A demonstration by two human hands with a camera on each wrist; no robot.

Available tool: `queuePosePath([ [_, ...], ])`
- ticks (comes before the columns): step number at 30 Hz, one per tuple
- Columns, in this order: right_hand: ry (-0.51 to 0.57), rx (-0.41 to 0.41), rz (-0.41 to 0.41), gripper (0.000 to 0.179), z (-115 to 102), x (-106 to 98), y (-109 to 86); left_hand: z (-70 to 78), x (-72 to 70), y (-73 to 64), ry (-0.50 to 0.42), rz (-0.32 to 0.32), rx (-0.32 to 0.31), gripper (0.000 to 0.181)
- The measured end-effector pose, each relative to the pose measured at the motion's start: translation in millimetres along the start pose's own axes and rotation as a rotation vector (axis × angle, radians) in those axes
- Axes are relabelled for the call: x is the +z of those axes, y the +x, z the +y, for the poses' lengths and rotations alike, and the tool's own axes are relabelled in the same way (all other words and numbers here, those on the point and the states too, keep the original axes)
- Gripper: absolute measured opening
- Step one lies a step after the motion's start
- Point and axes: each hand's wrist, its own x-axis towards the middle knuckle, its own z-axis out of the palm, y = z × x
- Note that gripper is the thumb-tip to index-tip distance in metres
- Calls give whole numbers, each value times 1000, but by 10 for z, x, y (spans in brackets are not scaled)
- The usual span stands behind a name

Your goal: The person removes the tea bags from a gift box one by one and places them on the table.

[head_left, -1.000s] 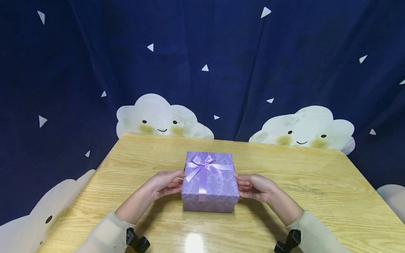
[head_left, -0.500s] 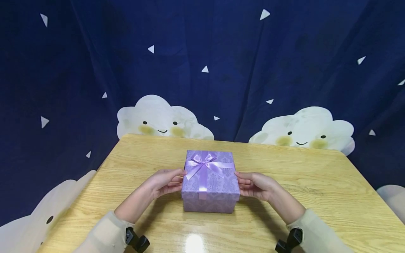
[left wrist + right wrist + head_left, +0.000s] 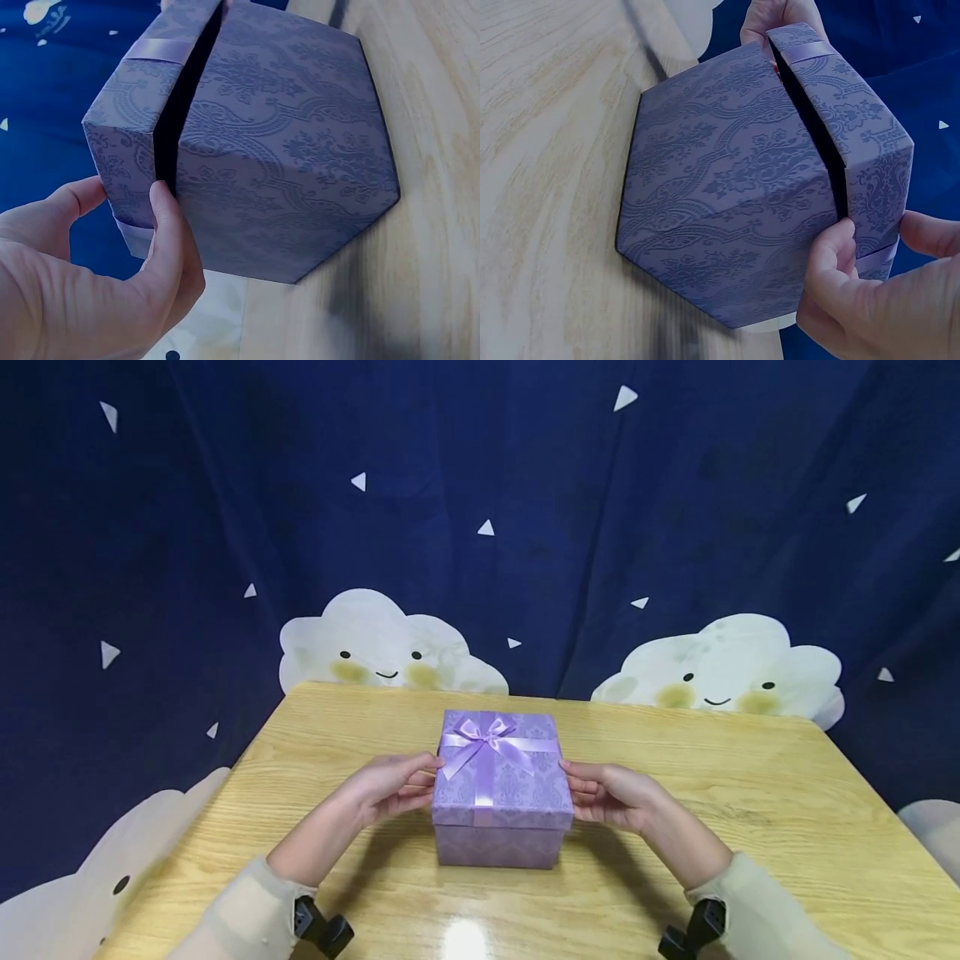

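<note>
The tabletop [image 3: 750, 793] is carrying a purple box [image 3: 498, 847], which is standing upright near the middle, in front of the person; the box's base [image 3: 285, 127] could be clinging to a snug lid [image 3: 525, 797], in which case it might be coming up along with it and then dropping back; as for direction, the box is facing the person with 1 side wall, lid uppermost, its edges running roughly in line with the tabletop's far edge; the top is looking about square, so no clear long axis is showing; the lid is sitting over the base with a dark gap [image 3: 169, 154] showing beneath its rim in both wrist views, and it could be tilting and jamming if 1 side were rising ahead of the other; the left hand [image 3: 390, 787] and the right hand [image 3: 611, 795] are clamping opposite sides of the lid, well apart, each pinching with thumb at the top edge and fingers by the lower rim; with so little of the lid in each pinch, a slip could be letting 1 corner fall; the ribbon [image 3: 484, 795] is crossing the lid in 2 strips, 1 running from front to back and 1 from side to side; the bow [image 3: 487, 741] is lying in the far half, its tails fanning toward the person; the left thumb is resting near 1 tail and could be snagging it.
</note>
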Motion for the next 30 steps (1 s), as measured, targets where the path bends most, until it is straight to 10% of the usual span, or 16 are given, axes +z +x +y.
queuePosePath([
  [30, -50, -33, 26, 19, -391, -9, -90, 413, 132, 71, 40, -28, 36, 49],
])
